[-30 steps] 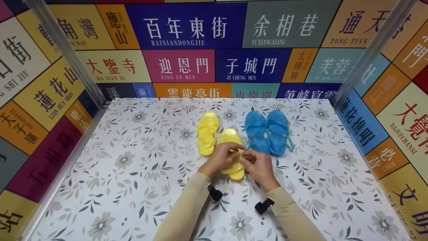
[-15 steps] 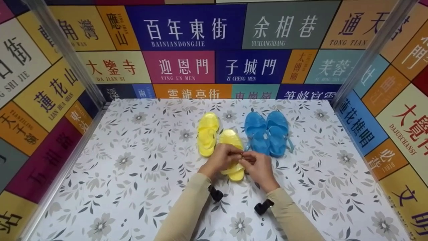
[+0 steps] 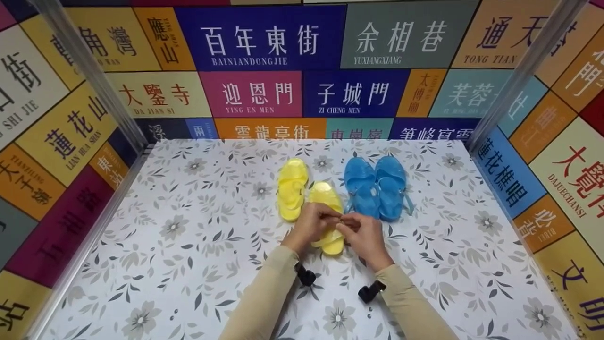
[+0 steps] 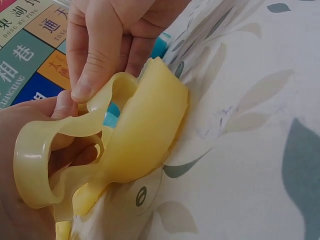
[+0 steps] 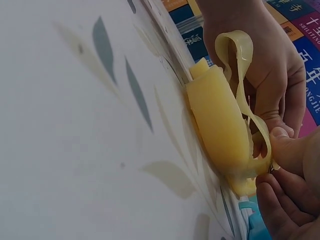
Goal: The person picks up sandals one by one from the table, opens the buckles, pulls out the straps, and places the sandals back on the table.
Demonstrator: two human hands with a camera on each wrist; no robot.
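A yellow jelly sandal (image 3: 323, 191) lies on the patterned tabletop, its middle covered by both hands in the head view. Over it, my left hand (image 3: 314, 222) pinches the ankle strap (image 4: 32, 155), which loops up behind the heel (image 4: 145, 130). From the other side my right hand (image 3: 365, 233) pinches the strap near its end, thumb against fingers. The fingertips of the two hands meet there. A small dark metal bit, partly hidden, shows at the right fingertips in the right wrist view. The second yellow sandal (image 3: 292, 189) lies just to the left.
A pair of blue sandals (image 3: 375, 189) sits side by side, close to the right hand. The floral-printed tabletop (image 3: 198, 264) is bounded by upright panels (image 3: 255, 94) with printed signs at the back and both sides.
Both hands' fingertips have drawn together at the strap, hiding the bit that showed between them earlier. The sandals and arms stay nearly where they were.
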